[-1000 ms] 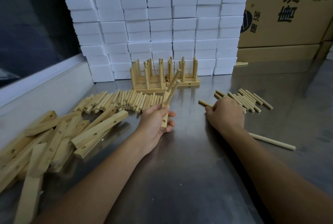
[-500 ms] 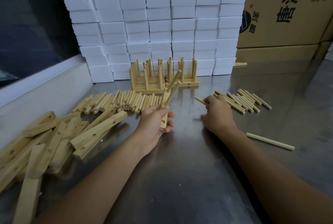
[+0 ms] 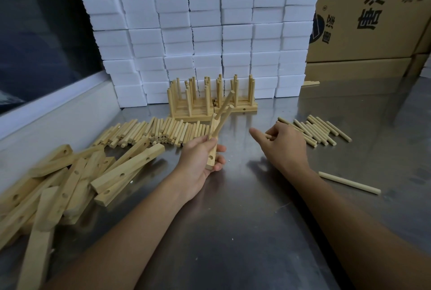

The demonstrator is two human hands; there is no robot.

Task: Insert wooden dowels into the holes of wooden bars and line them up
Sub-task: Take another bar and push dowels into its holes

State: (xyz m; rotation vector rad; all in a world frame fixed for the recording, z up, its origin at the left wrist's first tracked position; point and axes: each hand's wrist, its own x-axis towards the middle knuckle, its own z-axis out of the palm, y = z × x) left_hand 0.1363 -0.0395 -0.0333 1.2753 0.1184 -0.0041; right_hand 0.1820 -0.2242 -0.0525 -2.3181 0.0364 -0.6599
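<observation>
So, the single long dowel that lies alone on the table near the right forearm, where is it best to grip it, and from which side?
Probably pinch the long dowel near its middle, coming from above with the right hand. It lies flat on the steel table, apart from the other dowels, so both long sides are free for thumb and fingertip.

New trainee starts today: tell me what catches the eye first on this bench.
The left hand holds up a wooden bar with two dowels already in it at centre. Behind it, finished bars with upright dowels stand before a wall of white boxes. The right hand grips a dowel beside the loose dowels.
</observation>
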